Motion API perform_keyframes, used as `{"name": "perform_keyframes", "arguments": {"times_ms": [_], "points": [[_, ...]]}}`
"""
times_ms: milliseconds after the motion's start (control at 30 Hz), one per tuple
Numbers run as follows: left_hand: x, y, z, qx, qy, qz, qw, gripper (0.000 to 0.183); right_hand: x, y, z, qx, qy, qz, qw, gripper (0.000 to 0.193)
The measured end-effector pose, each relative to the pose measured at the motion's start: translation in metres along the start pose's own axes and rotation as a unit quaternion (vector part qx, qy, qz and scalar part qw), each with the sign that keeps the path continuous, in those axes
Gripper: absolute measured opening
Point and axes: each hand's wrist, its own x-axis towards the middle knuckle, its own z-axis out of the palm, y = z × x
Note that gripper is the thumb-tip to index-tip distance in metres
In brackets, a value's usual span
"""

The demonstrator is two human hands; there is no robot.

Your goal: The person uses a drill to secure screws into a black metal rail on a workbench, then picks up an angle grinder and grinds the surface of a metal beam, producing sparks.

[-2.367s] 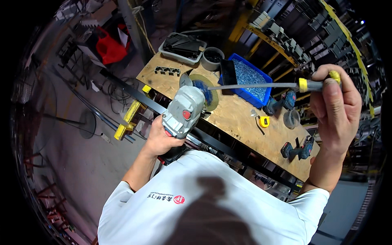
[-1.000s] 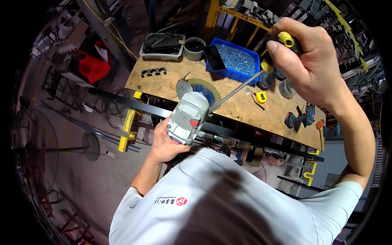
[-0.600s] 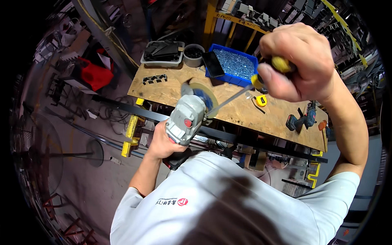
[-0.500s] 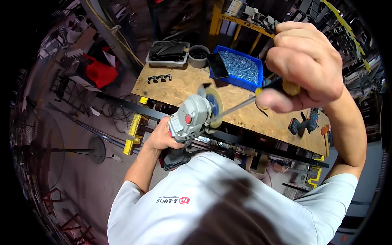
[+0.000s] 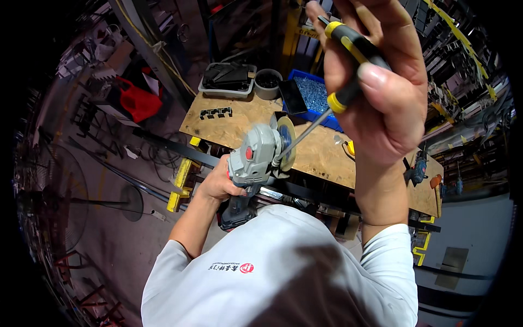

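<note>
My left hand (image 5: 217, 181) is wrapped round the body of a grey cordless angle grinder (image 5: 251, 151), its disc (image 5: 287, 143) facing right. A screwdriver with a black and yellow handle (image 5: 359, 48) lies in my right hand (image 5: 396, 111), raised close to the camera. The thumb presses the handle against the fingers. The shaft slants down and left to the grinder's head beside the disc. Whether the tip touches a screw there cannot be made out.
Beyond the grinder stands a wooden workbench (image 5: 321, 158). It carries a tray of black parts (image 5: 227, 87), a grey tub (image 5: 267, 90), a blue bin of small metal pieces (image 5: 313, 98), a black flat panel (image 5: 292, 97), a cordless drill (image 5: 418, 169) and a hammer (image 5: 436, 188).
My right hand has turned from knuckles up to palm and thumb showing, and its forearm has swung left. The screwdriver handle has come into plain sight. The grinder has barely moved.
</note>
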Motion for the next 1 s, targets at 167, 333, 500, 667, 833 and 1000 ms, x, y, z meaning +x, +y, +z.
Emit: {"name": "perform_keyframes", "arguments": {"times_ms": [167,333,500,667,833,1000], "points": [[-0.001,0.001,-0.007,-0.001,-0.023,0.025,0.999,0.084,-0.021,-0.006,0.009,0.087,0.113,0.024,0.99,0.061],[0.009,-0.002,-0.012,-0.033,-0.001,0.022,0.999,0.084,-0.021,0.016,-0.011,0.168,0.083,0.046,0.981,0.058],[0.026,-0.001,-0.006,-0.047,-0.016,0.001,0.999,0.094,0.008,0.055,-0.002,0.52,0.036,0.234,0.821,0.043],[0.032,-0.015,-0.023,-0.064,-0.016,-0.004,0.998,0.097,0.03,0.049,-0.006,0.476,-0.069,0.331,0.811,0.06],[0.04,-0.003,-0.018,-0.1,-0.029,0.017,0.994,0.097,0.029,0.023,-0.034,0.38,-0.076,0.206,0.899,0.051],[0.048,0.002,-0.011,-0.034,-0.066,-0.009,0.997,0.09,0.039,0.007,-0.015,0.32,0.042,0.279,0.905,0.043]]}}
